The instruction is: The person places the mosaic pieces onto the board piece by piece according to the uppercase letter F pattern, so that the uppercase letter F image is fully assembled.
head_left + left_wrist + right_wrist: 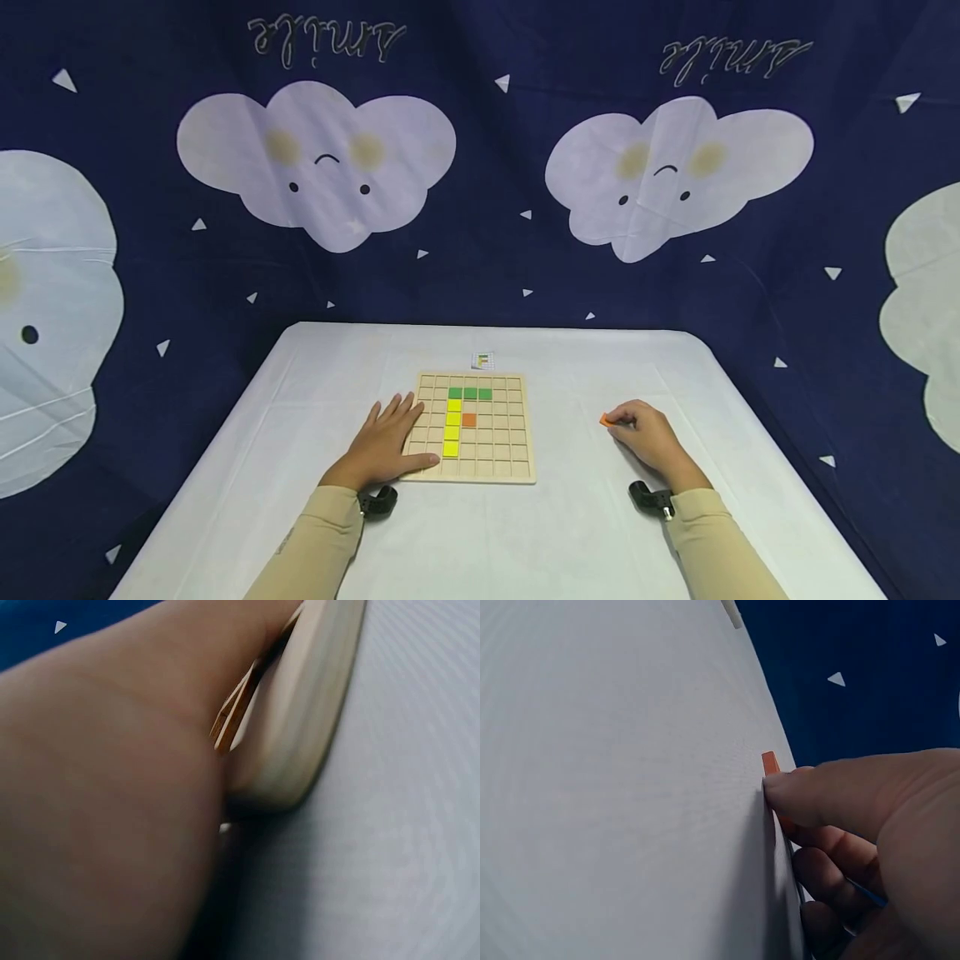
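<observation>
A wooden grid board (pixel 495 471) lies on the table, with a row of green tiles (pixel 470 393), a column of yellow tiles (pixel 452 433) and one orange tile (pixel 468 420) in its cells. Spread over the board's left edge, my left hand (pixel 384 442) rests with its thumb at the lower left corner. The left wrist view shows the board's side (pixel 300 742) close beside that hand. Right of the board, my right hand (pixel 651 435) pinches another orange tile (pixel 769 760) between thumb and fingers, at the tabletop. Most of that tile is hidden by the fingertips.
A small printed card (pixel 483 361) with a coloured grid pattern lies just behind the board. The white table (pixel 585 533) ends at a dark blue curtain (pixel 495 275) with cloud prints. Each wrist wears a black camera (pixel 647 497).
</observation>
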A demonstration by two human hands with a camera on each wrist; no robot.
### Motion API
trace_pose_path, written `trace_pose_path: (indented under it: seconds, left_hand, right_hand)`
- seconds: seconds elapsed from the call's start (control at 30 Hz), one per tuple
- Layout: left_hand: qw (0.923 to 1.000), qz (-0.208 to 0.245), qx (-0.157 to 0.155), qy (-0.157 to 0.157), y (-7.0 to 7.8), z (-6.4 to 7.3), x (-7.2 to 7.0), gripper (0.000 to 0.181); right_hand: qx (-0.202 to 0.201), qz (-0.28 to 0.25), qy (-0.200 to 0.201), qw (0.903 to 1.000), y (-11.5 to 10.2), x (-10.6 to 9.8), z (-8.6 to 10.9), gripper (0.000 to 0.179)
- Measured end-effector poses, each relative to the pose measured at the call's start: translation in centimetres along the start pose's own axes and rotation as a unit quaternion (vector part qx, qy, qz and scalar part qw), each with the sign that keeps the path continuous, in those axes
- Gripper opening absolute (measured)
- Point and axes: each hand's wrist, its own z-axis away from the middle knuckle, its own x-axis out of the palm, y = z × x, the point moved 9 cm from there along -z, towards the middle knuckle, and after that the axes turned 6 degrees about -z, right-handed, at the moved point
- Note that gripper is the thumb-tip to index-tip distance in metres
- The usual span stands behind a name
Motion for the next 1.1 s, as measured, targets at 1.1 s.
trace_pose_path:
  seconds: [1.1]
  left_hand:
    - [0.9999,0.000,-0.007,-0.010,-0.1,-0.1,0.2,0.113]
  right_hand:
    - [-0.092,-0.062,-0.106,0.9882,-10.7,8.9,-3.7,0.011]
